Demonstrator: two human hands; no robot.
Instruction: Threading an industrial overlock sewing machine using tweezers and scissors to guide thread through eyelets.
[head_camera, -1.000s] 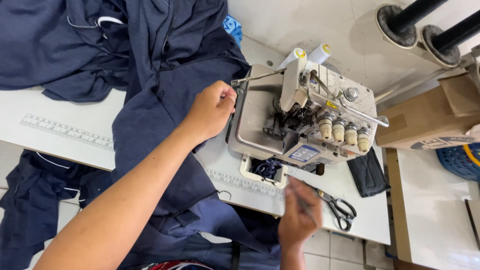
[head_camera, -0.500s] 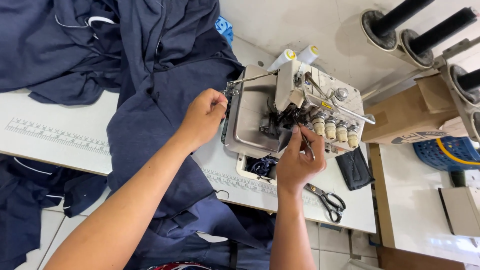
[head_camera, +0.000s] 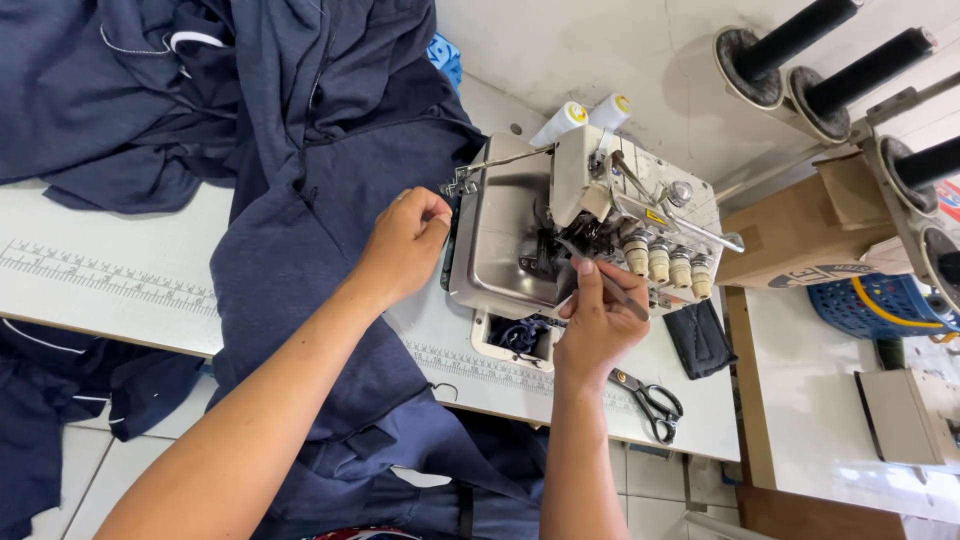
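A white and steel overlock sewing machine (head_camera: 510, 235) stands on the white table (head_camera: 110, 270). Navy fabric (head_camera: 290, 230) drapes across the table and down over its front edge. My left hand (head_camera: 408, 243) rests on this fabric with its fingers pinched together at the machine's left edge. What it pinches is partly hidden. My right hand (head_camera: 597, 325) holds a thin dark tweezer-like tool (head_camera: 628, 298), whose tip points into the needle area under the machine head.
Black-handled scissors (head_camera: 652, 398) lie on the table's front edge, right of my right hand. A dark pouch (head_camera: 700, 338) lies beside the machine. Behind it stand two thread cones (head_camera: 585, 115). At the right are a cardboard box (head_camera: 800, 230), a blue basket (head_camera: 880, 300) and dark spools (head_camera: 800, 40).
My right hand has risen from near the scissors at the table's front edge to the machine's needle area, carrying the thin tool. My left hand has stayed at the machine's left edge.
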